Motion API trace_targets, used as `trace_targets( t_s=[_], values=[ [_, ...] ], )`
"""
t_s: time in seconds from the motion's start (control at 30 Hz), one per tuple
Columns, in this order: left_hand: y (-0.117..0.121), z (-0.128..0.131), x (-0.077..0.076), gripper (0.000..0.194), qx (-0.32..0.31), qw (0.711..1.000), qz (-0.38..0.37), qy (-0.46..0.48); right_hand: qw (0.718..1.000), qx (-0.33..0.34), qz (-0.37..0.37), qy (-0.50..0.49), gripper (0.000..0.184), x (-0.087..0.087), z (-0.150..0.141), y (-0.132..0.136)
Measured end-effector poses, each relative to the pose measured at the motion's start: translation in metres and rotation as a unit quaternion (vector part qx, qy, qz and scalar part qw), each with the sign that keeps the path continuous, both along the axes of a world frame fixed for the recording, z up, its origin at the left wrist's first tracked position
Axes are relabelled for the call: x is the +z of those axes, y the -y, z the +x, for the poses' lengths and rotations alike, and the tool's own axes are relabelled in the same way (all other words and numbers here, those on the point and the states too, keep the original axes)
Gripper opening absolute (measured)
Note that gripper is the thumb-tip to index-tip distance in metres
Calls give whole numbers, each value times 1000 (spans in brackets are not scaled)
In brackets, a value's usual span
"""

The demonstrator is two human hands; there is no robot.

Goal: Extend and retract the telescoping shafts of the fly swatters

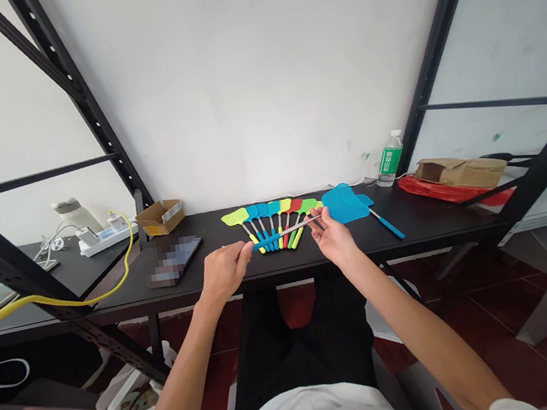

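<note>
Between my hands is a blue fly swatter [345, 202], held level above the black table with its metal rod drawn out. My left hand [226, 268] is closed around the blue handle. With fingers pinched, my right hand [330, 234] grips the metal rod close to the swatter's head. Behind it, several fly swatters [274, 209] in yellow, blue, red and green lie fanned out, heads toward the wall. Another blue-handled fly swatter [387, 224] lies to the right, its head partly hidden by the held one.
A phone [176, 261] and an open cardboard box [160, 217] are on the table's left. At the back right stands a water bottle [389, 160], near brown packaging [461, 173] on red plastic. A yellow cable [113, 290] crosses the left side. Black shelf posts [430, 70] flank the table.
</note>
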State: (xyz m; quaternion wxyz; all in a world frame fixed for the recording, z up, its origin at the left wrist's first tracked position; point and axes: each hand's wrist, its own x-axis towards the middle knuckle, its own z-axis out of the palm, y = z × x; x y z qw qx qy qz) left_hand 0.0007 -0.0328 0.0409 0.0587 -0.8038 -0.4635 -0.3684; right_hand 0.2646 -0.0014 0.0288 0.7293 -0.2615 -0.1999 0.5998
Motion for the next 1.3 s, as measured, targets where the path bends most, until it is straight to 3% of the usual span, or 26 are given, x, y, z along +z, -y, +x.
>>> trace_targets(
  t_s=[0.17, 0.33, 0.53, 0.77, 1.07, 1.23, 1.3],
  values=[
    [-2, -2, -3, 36, -8, 1000, -30, 4, 1000, -1, -10, 5, 9, -1, 2, 0],
    [-4, -3, -3, 36, 8, 1000, -14, 7, 1000, 1, 2, 19, 13, 2, 2, 3],
    [-2, -6, 1, 34, -21, 998, -6, 60, 992, -9, 73, 97, 31, 6, -2, 10],
    [0, -3, 3, 25, -45, 992, -6, 114, 987, 48, 114, 102, 37, 8, -5, 13],
    [6, -2, 9, 32, -36, 993, -19, 115, 982, 6, 135, 133, 36, 7, -8, 15],
    [7, -1, 11, 54, -23, 991, -38, 124, 979, 9, 152, 138, 36, 7, -8, 15],
    [6, -2, 10, 47, -32, 990, -49, 129, 979, 4, 151, 133, 37, 7, -6, 14]
  ],
)
